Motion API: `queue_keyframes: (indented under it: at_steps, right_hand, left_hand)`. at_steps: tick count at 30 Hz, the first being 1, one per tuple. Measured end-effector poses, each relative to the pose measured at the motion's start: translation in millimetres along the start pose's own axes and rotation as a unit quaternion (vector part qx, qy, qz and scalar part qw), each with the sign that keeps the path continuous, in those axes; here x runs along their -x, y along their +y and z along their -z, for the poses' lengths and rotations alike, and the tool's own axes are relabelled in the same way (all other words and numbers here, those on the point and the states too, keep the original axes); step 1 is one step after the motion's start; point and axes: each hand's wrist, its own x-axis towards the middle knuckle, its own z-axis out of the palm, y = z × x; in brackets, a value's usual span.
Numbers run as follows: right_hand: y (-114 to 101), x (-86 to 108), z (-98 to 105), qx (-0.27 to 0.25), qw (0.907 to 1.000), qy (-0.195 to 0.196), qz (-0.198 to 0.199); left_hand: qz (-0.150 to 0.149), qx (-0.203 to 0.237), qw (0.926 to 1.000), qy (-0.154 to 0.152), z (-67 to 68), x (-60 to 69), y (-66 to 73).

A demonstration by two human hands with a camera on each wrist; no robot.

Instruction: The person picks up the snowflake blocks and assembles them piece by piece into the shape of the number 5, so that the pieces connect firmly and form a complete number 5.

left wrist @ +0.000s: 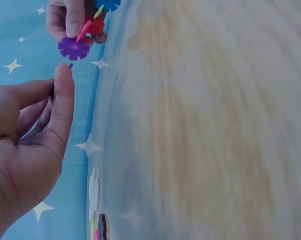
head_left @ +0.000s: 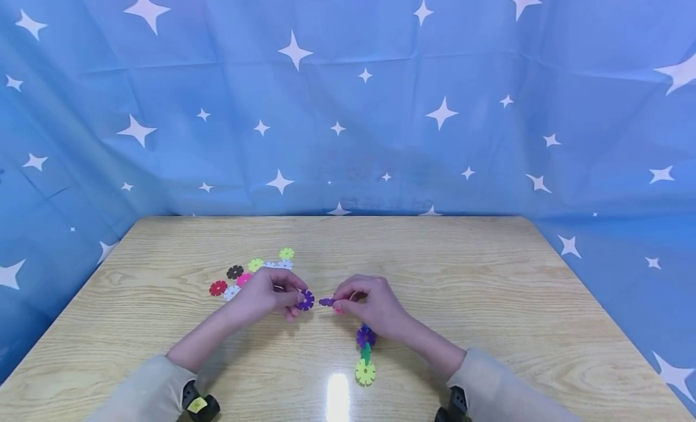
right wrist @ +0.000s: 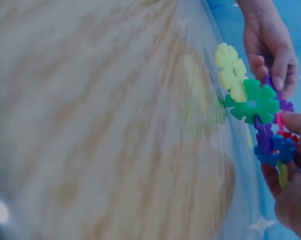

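Between thumb and fingers my left hand (head_left: 267, 296) pinches a loose purple notched disc (head_left: 307, 300). Facing it across a small gap, my right hand (head_left: 375, 304) grips a chain of interlocked snowflake discs. A purple disc (left wrist: 74, 48) forms the chain's near end, joined to a pink one (left wrist: 84, 31). In the right wrist view, red, blue (right wrist: 274, 151), green (right wrist: 253, 102) and yellow-green (right wrist: 231, 67) discs are linked too. The chain's tail hangs below my right hand, with the yellow-green disc lowest. My right fingers partly hide its middle.
Loose discs lie on the wooden table (head_left: 489, 277) behind and left of my left hand, among them a red one (head_left: 218, 288), a black one (head_left: 235, 272) and a yellow-green one (head_left: 286, 253). A blue star-patterned curtain (head_left: 348, 150) hangs behind the table.
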Motion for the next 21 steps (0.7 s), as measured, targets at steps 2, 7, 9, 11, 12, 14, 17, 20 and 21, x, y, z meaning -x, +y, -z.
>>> queue_keyframes:
  at_steps: [2,7,9,11,12,14,17,20,21]
  right_hand:
    - [0.0,-0.1,-0.3,-0.002,1.0,0.0,-0.004]
    - [-0.1,0.3,-0.7,-0.011,0.9998,0.005,-0.014]
    - [-0.6,0.8,-0.7,-0.016,0.9997,0.006,-0.014]
    - [-1.2,1.1,-1.0,-0.02,0.9997,0.004,-0.012]
    - [-1.5,1.3,-1.0,-0.02,0.9997,0.002,-0.01]
    - [-1.3,1.4,-1.5,-0.021,0.9998,0.0,-0.008]
    - [-1.1,1.6,-2.2,-0.02,0.9998,0.0,-0.009]
    - [-0.5,1.1,-3.4,-0.022,0.9997,-0.001,-0.01]
    - [-0.4,0.9,-3.7,-0.022,0.9997,-0.002,-0.01]
  left_hand:
    - [0.0,0.007,1.0,-0.003,-3.1,-1.4,-0.1]
    - [0.003,0.031,0.9995,-0.001,-9.4,-4.5,-1.5]
    - [0.006,0.035,0.9994,0.003,-10.5,-4.6,-2.0]
    - [0.01,0.036,0.9993,0.007,-10.8,-4.1,-2.1]
    - [0.01,0.035,0.9993,0.008,-10.9,-3.8,-2.2]
    - [0.011,0.035,0.9993,0.008,-10.9,-3.2,-2.2]
    - [0.012,0.038,0.9992,0.007,-11.0,-2.7,-2.9]
    - [0.011,0.042,0.999,0.008,-10.4,-1.8,-3.1]
    - [0.01,0.044,0.999,0.007,-10.1,-1.5,-2.9]
